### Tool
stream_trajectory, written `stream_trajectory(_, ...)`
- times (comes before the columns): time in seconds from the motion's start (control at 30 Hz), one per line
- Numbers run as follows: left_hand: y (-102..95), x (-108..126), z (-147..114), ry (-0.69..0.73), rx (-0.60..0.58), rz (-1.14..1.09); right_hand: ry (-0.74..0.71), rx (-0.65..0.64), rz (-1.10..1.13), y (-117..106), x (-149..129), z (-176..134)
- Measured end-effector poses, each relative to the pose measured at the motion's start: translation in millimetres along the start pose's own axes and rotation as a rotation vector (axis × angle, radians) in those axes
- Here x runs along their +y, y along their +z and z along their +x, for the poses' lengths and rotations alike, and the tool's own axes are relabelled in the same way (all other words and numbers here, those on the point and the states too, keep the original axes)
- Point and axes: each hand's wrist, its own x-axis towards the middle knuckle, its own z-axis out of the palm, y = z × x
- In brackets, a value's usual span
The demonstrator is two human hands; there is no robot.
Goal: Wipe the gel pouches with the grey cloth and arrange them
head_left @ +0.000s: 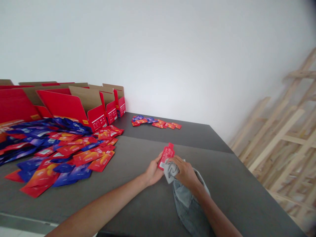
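Observation:
My left hand (153,171) holds a small red pouch (167,154) with a narrow spout end pointing away from me. White print and a barcode patch show on its upper face. My right hand (184,170) is closed round a bunched grey cloth (171,170), which touches the lower right part of the pouch. The rest of the cloth hangs down below my right wrist onto the dark table (138,204). Some fingers of both hands are hidden behind the pouch and the cloth.
A large heap of red and blue pouches (66,148) lies on the left. Behind it stand open red cardboard boxes (61,102). A smaller row of pouches (155,121) lies near the white wall (172,59). Wooden frames (278,144) lean at the right, beyond the table edge.

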Motion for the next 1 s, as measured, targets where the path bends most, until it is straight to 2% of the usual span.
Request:
stream_trajectory(0.27, 0.1, -2, -3, -0.024, -0.043, 0.091, 0.091, 0.488, 0.136, -10, 9, -2)
stream_trajectory(0.43, 0.9, 3, -3, 0.001, -0.025, 0.137, -0.003, 0.612, 0.132, -22, 13, -2)
stream_trajectory(0.53, 1.5, 5, -1, 0.026, -0.029, 0.129, -0.069, 0.543, 0.146, -16, 13, -2)
stream_trajectory(0.7, 4.2, 2, -4, 0.024, -0.113, 0.163, -0.054, 0.228, 0.083, 6, 10, -1)
stream_trajectory(0.8, 5.2, 1, -5, 0.008, -0.128, 0.167, -0.035, 0.136, 0.080, 13, 10, 1)
stream_trajectory(0.93, 3.9, 2, -4, 0.038, -0.102, 0.147, -0.132, -0.046, 0.083, 13, 10, 1)
stream_trajectory(1.0, 3.0, 1, -4, 0.025, -0.115, 0.159, -0.122, -0.043, 0.065, 11, 12, 0)
